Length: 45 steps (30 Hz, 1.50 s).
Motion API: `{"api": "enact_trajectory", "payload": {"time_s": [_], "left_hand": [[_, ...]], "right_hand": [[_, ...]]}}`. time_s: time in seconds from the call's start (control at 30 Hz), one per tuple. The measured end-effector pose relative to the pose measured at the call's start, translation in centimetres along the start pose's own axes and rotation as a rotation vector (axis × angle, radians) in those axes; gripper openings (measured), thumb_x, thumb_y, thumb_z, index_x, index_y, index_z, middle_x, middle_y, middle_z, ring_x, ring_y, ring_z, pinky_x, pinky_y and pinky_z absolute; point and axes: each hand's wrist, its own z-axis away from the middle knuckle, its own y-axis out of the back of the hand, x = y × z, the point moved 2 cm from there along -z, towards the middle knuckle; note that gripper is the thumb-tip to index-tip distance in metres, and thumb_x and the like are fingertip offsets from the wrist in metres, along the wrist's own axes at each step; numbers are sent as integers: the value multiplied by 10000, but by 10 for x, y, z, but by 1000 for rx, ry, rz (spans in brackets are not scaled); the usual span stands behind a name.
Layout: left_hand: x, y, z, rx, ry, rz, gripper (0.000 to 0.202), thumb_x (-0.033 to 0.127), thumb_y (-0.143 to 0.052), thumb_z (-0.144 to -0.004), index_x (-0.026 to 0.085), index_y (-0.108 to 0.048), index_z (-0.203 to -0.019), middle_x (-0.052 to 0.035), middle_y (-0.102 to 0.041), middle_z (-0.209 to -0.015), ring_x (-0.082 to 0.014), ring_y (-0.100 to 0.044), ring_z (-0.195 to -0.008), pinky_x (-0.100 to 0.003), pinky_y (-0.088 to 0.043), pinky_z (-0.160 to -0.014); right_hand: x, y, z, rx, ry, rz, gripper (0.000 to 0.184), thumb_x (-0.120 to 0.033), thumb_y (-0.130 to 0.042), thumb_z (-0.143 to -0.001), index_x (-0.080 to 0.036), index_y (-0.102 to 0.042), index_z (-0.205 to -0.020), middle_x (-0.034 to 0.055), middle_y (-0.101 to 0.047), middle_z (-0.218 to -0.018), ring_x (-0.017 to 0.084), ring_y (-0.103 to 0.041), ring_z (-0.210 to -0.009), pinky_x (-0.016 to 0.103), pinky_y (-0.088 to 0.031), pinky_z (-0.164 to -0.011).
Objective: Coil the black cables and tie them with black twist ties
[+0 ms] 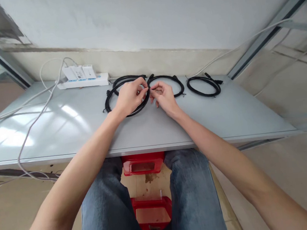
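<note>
- The left hand and the right hand met fingertip to fingertip over the grey table, both pinched on a thin black part at the point where 2 coils came together.
- The left coiled cable lay under and around the left hand; its loop showed on the far and near sides of the knuckles.
- The middle coiled cable lay just beyond the right hand, its near arc passing behind the fingers.
- It could not be told which of the 2 coils the pinched part belonged to; the fingers hid the joint.
- The right coiled cable lay apart, further to the right of the right hand, untouched.
- The white power strip with 3 adapters stood beyond and to the left of the left hand; its white leads trailed off the table edge.
- Risk, as a judgement: a pull on the pinched part would likely drag a whole coil, because the loops were loose and unbound.
- Risk, as a judgement: the 2 adjacent coils touched or overlapped near the fingers, so loops could tangle if lifted together.
</note>
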Motion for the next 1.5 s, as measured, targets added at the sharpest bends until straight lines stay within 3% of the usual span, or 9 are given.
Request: {"api": "enact_trajectory", "payload": {"time_s": [0.13,0.27,0.47,0.73,1.13,1.37,1.5], "left_hand": [[-1,4,-2,43,30,38,175,414,-687,-1028,244,-726,-1031,-31,-715,-745,-244,-723,-775,-379,-596,-851],[-2,6,-3,46,53,91,221,460,-730,-1010,239,-723,-1004,-37,-696,-736,-243,-721,-789,-382,-609,-834],[2,9,-3,5,87,216,244,479,-753,-993,241,-704,-975,-38,-695,-730,-203,-694,-696,-337,-605,-690],[4,9,-5,-28,141,319,251,433,-816,-950,226,-674,-939,-28,-715,-768,-155,-682,-653,-242,-532,-528],[9,14,-3,-20,200,442,257,391,-846,-921,207,-675,-972,-61,-768,-847,-192,-769,-819,-240,-596,-608],[8,18,-2,35,209,428,264,430,-822,-949,211,-696,-1023,-52,-774,-825,-211,-796,-846,-274,-630,-650],[7,19,-2,32,218,415,247,417,-814,-954,209,-685,-990,-65,-784,-849,-210,-797,-842,-278,-631,-656]], "right_hand": [[-2,-3,1,-76,4,-14,482,-610,-876,-924,-270,-535,-932,-17,-652,-773,139,-652,-587,212,-388,-369],[-4,-5,3,-67,56,16,500,-670,-837,-952,-277,-528,-929,-21,-619,-773,131,-604,-583,233,-421,-419],[-11,-4,11,-2,170,122,391,-632,-792,-1009,-300,-585,-995,-11,-526,-785,192,-577,-723,327,-578,-645],[-18,-4,14,12,225,164,386,-667,-728,-1034,-306,-594,-1022,22,-528,-848,240,-596,-839,383,-607,-754],[-28,-6,23,72,312,230,428,-717,-667,-1053,-294,-624,-1006,64,-610,-962,264,-640,-953,373,-628,-744],[-35,-9,23,66,462,302,395,-673,-602,-1103,-292,-657,-1015,112,-652,-1172,324,-622,-1226,522,-624,-1039],[-36,-10,21,25,492,323,389,-649,-587,-1121,-283,-650,-1004,106,-673,-1197,317,-631,-1239,554,-581,-1136]]}}
